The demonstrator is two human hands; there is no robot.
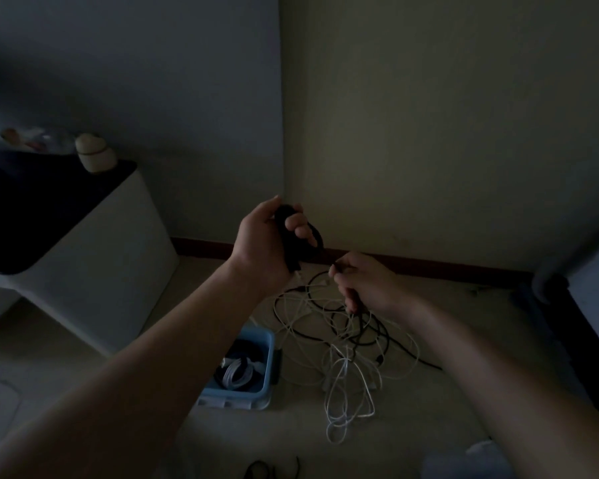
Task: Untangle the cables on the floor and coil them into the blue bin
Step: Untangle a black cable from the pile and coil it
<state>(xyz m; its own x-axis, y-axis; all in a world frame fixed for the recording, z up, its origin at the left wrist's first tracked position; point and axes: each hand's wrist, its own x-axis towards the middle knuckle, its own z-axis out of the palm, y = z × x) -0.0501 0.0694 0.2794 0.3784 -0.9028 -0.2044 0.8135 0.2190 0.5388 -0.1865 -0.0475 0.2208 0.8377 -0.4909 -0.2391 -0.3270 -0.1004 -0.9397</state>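
Black cable (284, 219) half coiled: loops gripped in left hand (260, 243), free run pinched by right hand (370, 285). Rest tangled with white cables (344, 385) on floor (83, 375), just beside blue bin (268, 344). Next, likely: teasing it loose, winding on.

We see through one wide-angle camera worn on the head. It faces forward and steeply down into a room corner (281, 133) where two walls meet the floor (291, 440). Both forearms enter from the bottom edge, so the left hand (267, 243), the right hand (363, 285) and the black cable (287, 236) they hold sit nearest, mid-frame. The blue bin (271, 357) and the tangle of cables (343, 340) lie farther off below them. The lens bends the edges, tilting the white cabinet (94, 243) at left.
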